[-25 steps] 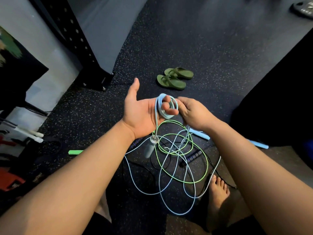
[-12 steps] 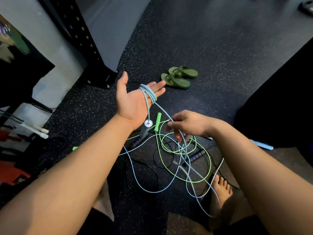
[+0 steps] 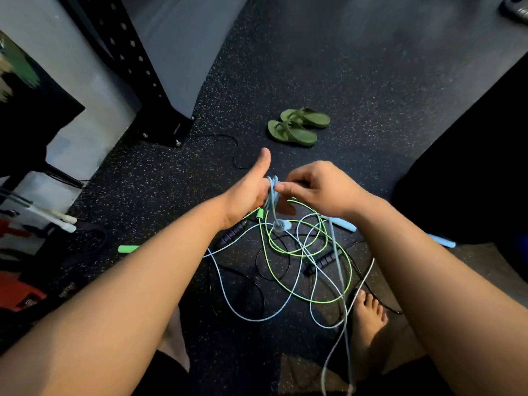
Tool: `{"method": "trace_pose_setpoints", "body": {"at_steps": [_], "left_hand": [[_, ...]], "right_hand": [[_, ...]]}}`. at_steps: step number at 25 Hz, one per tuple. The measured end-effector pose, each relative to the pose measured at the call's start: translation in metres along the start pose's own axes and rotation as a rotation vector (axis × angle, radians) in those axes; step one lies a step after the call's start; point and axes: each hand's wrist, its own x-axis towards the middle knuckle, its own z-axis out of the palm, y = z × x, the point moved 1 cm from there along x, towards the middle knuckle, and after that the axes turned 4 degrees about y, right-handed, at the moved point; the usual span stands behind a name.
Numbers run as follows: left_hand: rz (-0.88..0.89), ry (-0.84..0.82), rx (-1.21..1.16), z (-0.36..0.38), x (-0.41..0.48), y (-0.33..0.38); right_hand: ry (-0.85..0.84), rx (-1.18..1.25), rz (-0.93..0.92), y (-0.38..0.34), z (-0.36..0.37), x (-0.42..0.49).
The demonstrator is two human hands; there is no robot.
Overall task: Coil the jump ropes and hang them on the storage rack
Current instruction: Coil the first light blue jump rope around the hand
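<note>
Winding looks like the step in hand. The blue rope [image 3: 272, 186] is looped round the fingers of my left grip [image 3: 250, 192], thumb up. My other hand hides those fingers, so I cannot tell if they curl. My right grip [image 3: 320, 188], at 3 o'clock from it, pinches the blue cord. The rest trails down to the floor [image 3: 343, 81] at 6 o'clock, mixed up with the green rope [image 3: 320, 302]. Next I should pull up more cord and lay one more loop, gently, so nothing snags.
</note>
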Motion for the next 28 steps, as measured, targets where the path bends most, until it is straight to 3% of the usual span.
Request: {"method": "trace_pose_setpoints", "body": {"at_steps": [4,13,18,25,28], "left_hand": [[-0.018,-0.091,-0.014,0.0,-0.003,0.004],[0.041,-0.105,-0.716,-0.002,-0.017,0.019],[0.228,-0.034,-1.066,-0.014,-0.02,0.024],[0.29,0.141,-1.081,-0.029,-0.018,0.025],[0.25,0.283,-0.913,-0.031,-0.012,0.022]], "right_hand": [[0.145,0.098,0.031,0.01,-0.008,-0.001],[0.196,0.18,0.121,0.014,0.005,0.005],[-0.032,0.252,0.218,0.02,0.026,0.006],[-0.37,0.303,0.305,0.01,0.035,-0.001],[-0.357,0.105,0.177,0.003,0.03,-0.001]]}}
